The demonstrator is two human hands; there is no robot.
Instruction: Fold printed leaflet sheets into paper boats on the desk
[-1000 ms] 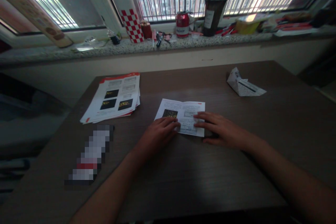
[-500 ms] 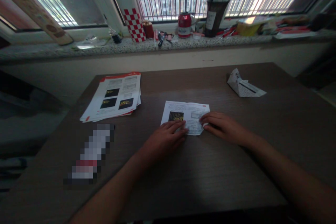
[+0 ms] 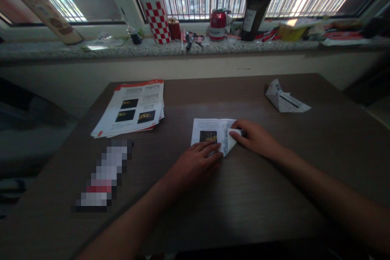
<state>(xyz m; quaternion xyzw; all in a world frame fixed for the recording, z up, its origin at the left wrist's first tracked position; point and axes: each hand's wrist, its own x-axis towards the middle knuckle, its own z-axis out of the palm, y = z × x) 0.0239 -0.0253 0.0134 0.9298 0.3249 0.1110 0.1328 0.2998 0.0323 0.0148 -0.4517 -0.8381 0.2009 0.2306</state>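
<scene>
A printed sheet of paper (image 3: pixel 206 125) lies on the table in front of me, with a dark picture on its left half. Its lower right corner is turned over into a slanted flap. My left hand (image 3: pixel 197 161) rests flat on the lower edge, fingers stretched out across the paper. At the right edge, my right hand (image 3: pixel 254 137) pinches the folded part between thumb and fingers. Some of the sheet is hidden under both hands. Toward the back right stands a folded paper shape (image 3: pixel 284 100), printed like the sheet, apart from my hands.
A stack of printed sheets (image 3: pixel 141 107) lies at the left back of the brown table (image 3: pixel 213 207). Nearer me is a blurred-out oblong object (image 3: pixel 105 176). Along the windowsill (image 3: pixel 115 52) stand a checkered bottle (image 3: pixel 158 24), a red can (image 3: pixel 217 25) and a dark cup (image 3: pixel 255 16).
My right hand has lifted the right side of the sheet and brought its lower corner inward into a larger slanted fold. My left hand stays on the lower edge.
</scene>
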